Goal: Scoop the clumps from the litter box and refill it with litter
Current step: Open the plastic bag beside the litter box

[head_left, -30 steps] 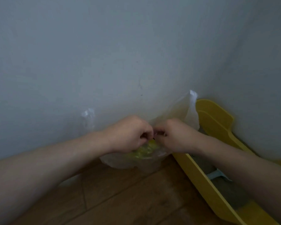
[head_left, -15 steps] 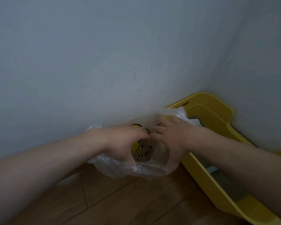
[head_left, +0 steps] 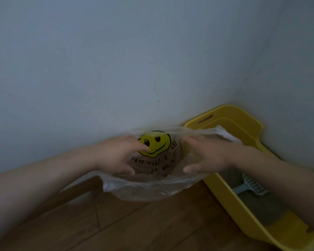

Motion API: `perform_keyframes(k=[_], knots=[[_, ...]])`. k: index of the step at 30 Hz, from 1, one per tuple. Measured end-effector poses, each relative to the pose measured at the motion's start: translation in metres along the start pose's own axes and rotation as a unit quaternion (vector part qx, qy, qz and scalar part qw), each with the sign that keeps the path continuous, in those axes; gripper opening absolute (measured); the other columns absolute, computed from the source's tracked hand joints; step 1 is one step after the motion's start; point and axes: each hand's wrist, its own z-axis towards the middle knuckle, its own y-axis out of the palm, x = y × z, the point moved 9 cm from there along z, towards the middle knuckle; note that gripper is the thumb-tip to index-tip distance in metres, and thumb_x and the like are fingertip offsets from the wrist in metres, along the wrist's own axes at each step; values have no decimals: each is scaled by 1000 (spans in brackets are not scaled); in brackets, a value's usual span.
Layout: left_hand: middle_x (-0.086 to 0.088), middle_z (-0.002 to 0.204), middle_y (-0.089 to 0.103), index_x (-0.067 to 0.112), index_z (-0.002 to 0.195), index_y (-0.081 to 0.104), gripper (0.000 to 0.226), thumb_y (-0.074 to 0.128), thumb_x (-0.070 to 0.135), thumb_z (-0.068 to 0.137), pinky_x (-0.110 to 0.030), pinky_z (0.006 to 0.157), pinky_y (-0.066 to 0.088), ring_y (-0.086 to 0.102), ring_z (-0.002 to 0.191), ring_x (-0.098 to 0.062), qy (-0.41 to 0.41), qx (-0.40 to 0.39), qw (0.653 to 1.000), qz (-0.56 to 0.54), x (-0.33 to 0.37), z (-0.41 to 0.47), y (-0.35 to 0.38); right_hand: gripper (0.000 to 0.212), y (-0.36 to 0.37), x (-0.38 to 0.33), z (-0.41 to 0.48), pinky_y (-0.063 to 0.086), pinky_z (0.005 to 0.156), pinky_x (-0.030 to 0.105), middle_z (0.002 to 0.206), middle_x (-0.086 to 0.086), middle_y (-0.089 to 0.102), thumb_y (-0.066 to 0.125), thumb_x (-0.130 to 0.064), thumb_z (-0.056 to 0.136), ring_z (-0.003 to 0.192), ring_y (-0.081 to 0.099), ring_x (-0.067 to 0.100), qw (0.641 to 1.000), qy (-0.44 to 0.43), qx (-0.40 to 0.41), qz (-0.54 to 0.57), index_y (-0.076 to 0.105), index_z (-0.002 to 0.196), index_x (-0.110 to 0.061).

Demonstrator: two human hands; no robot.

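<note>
**Hard to read.** The view is dim, and both hands are smeared by motion. The litter box (head_left: 225, 113) is cut off at the right and bottom edges, and our right forearm covers part of its inside. The print on the plastic bag (head_left: 149, 189) reads mirrored through the film, so we cannot make out the words. We cannot tell what lies at the bottom of the bag.

**Left hand** (head_left: 116, 156). It reaches in from the lower left and sits at the left side of the bag's mouth. The fingers are spread and only lightly bent, and their tips lie on the yellow smiley print (head_left: 155, 144). The thumb is set wide apart at the near rim. We see no pinch on the film.

**Right hand** (head_left: 208, 156). It mirrors the left at the right side of the mouth. The fingers are extended under a fold of film, with the thumb low and apart. The hand presses on the bag rather than clasping it.

**Plastic bag.** Clear film, with its mouth held wide between the two hands. It sits on the wooden floor (head_left: 134, 223) against the grey wall (head_left: 116, 60), touching the box's left wall.

**Litter box.** Yellow, standing in the corner to the right of the bag. It holds grey litter (head_left: 257, 201).

**Scoop** (head_left: 250, 185). Pale blue and slotted, it lies on the litter.
</note>
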Motion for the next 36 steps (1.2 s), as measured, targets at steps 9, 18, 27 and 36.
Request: perform_keyframes(k=[9,18,27,36], knots=[[-2,144,46,19,144,39,90,72,60,71,-32,104,41,46,130,-21,-171,145,959,-173,28,10,-9,79,-25,-71,14,29,118,52,158,9,34,75,-38,79,147,28,35,919,-222,161,-283,41,149,-22],[6,153,-41,36,143,-35,145,60,91,48,-60,113,-20,-39,141,-22,-48,49,997,36,14,4,41,135,14,-5,50,6,117,69,160,-6,-33,57,-94,56,149,-22,34,987,-70,27,-140,-38,141,-47],[2,151,-44,39,131,-47,148,58,95,43,-58,111,-24,-42,139,-23,-58,-39,996,52,-12,-27,92,129,43,7,46,14,120,53,161,-11,-29,60,-92,53,153,-6,31,994,-74,-3,-74,-10,152,-50],[7,162,17,32,154,6,90,49,70,84,-57,119,-5,7,151,-13,-90,77,993,-18,7,-7,50,29,0,-39,40,49,93,44,106,5,69,67,-45,85,109,58,31,952,-150,245,-108,73,71,-20]])
